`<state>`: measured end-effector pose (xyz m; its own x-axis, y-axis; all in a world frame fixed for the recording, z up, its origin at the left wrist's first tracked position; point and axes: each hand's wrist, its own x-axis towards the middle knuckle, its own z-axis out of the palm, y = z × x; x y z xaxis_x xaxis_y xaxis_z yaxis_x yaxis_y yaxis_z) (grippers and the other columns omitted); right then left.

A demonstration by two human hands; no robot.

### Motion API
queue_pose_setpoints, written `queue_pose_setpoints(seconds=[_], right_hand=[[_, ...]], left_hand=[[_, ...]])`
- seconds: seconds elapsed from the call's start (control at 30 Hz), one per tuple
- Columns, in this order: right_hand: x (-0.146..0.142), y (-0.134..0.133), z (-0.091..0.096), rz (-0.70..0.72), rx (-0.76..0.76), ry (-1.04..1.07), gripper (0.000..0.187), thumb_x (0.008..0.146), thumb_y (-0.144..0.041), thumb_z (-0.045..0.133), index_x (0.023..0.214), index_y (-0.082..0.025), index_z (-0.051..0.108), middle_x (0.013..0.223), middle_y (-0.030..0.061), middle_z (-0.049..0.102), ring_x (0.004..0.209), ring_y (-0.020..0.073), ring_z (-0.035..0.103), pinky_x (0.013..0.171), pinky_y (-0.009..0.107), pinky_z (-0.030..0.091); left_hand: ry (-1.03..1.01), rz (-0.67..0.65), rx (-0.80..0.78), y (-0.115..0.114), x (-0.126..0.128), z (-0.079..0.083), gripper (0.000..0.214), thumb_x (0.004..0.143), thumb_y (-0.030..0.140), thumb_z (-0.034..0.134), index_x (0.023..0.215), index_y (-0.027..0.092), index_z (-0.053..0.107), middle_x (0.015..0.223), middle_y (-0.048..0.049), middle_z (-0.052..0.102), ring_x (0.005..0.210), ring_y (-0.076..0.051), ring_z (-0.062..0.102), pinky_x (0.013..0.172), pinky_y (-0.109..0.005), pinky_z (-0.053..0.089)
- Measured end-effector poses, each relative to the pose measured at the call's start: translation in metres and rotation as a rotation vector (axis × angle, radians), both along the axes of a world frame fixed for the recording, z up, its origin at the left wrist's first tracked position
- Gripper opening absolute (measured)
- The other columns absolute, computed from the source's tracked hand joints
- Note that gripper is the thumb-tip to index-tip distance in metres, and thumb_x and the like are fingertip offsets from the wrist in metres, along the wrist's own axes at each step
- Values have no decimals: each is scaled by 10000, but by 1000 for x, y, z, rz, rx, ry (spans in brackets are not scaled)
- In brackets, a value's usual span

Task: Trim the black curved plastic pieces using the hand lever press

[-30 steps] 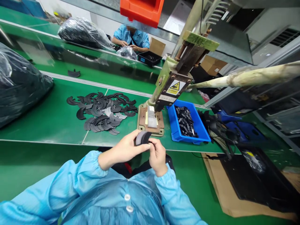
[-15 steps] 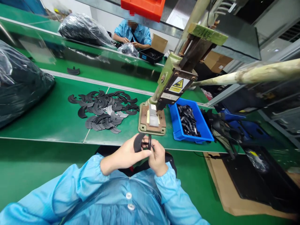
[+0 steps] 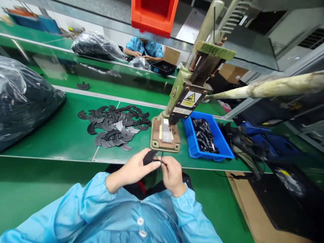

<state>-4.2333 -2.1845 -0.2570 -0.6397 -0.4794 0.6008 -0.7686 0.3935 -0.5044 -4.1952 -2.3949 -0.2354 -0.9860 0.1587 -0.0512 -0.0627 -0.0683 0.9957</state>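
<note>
A curved black plastic piece (image 3: 150, 157) is gripped by my left hand (image 3: 135, 169), its fingers wrapped round it. My right hand (image 3: 173, 172) pinches a slim black part (image 3: 162, 156), which stands edge-on and meets the curved piece between my hands. How the two parts join is hidden by my fingers. Both hands are at the table's front edge, just below the base (image 3: 164, 145) of a green hand press (image 3: 174, 92). To the left lies a loose pile of similar curved black pieces (image 3: 113, 126).
Right of the press, a blue bin (image 3: 211, 158) holds several slim black parts (image 3: 204, 135). The long press lever (image 3: 283, 86) reaches out to the right. A large plastic bag (image 3: 27, 104) stands at left. An orange bin (image 3: 154, 20) hangs overhead. Another person (image 3: 144, 50) sits across the line.
The slim part has turned from showing an open loop to edge-on, and the curved piece has tilted in my left hand. The whole view has shifted slightly downward.
</note>
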Motion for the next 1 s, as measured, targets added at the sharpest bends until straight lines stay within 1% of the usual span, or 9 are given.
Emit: queue_pose_setpoints(seconds=[0.07, 0.13, 0.23, 0.4, 0.57, 0.67, 0.8, 0.9, 1.0], right_hand=[[-4, 0, 2, 11, 8, 25, 208, 1032, -167, 529, 1175, -227, 667, 997, 69, 773, 883, 207, 725, 770, 372, 566], [-8, -1, 3, 27, 23, 46, 222, 1029, -166, 535, 1192, -229, 673, 984, 65, 769, 878, 209, 716, 767, 373, 552], [-14, -3, 4, 38, 68, 71, 228, 1034, -179, 533, 1203, -228, 679, 956, 61, 759, 866, 213, 703, 759, 373, 531], [-16, -1, 4, 0, 93, 96, 222, 1024, -178, 556, 1218, -218, 657, 964, 62, 764, 869, 211, 705, 770, 375, 542], [-20, 13, -1, -47, 22, 96, 295, 987, -153, 605, 1270, -228, 642, 1034, 63, 782, 914, 205, 739, 799, 381, 601], [-31, 30, -8, -157, -61, 96, 329, 976, -125, 610, 1283, -236, 646, 1063, 73, 782, 981, 212, 758, 862, 393, 634], [-51, 48, -17, -272, -127, 67, 230, 1005, -142, 579, 1193, -229, 679, 1050, 95, 773, 967, 232, 766, 822, 397, 646], [-58, 51, -23, -336, -153, 10, 164, 1020, -189, 583, 1130, -231, 697, 1031, 81, 769, 941, 221, 769, 809, 370, 652], [-59, 52, -26, -348, -159, -20, 153, 1022, -215, 588, 1108, -244, 711, 1015, 63, 770, 936, 210, 770, 820, 354, 653]], left_hand=[[-58, -54, 61, -3, -3, 1, 426, 961, 591, 711, 1057, 178, 668, 963, -50, 683, 883, -190, 649, 803, -316, 536], [-91, -82, 108, -6, -5, 6, 465, 976, 628, 668, 1126, 189, 654, 990, -54, 681, 877, -192, 659, 769, -313, 542], [-63, -24, 18, -7, -9, 13, 522, 899, 612, 778, 1210, 219, 632, 1064, -51, 689, 925, -194, 653, 784, -301, 542], [-87, -129, -14, -12, -22, 17, 443, 948, 617, 717, 975, 176, 699, 901, -35, 705, 822, -175, 619, 755, -293, 524], [-164, -209, -51, -34, -47, 25, 468, 897, 618, 777, 955, 154, 778, 870, -59, 745, 765, -172, 644, 729, -300, 545], [-147, -27, -132, -59, -83, 33, 516, 821, 664, 824, 870, 154, 763, 793, -48, 727, 675, -154, 623, 647, -282, 534], [-130, 315, -229, -104, -157, 37, 497, 732, 603, 915, 800, 161, 698, 712, -15, 685, 551, -113, 558, 520, -240, 458], [-212, 489, -265, -131, -220, 41, 394, 781, 433, 927, 759, 152, 652, 664, -20, 660, 502, -91, 515, 493, -229, 406], [-228, 596, -274, -143, -275, 52, 310, 849, 333, 885, 826, 135, 648, 651, -16, 629, 523, -96, 535, 557, -246, 461]])
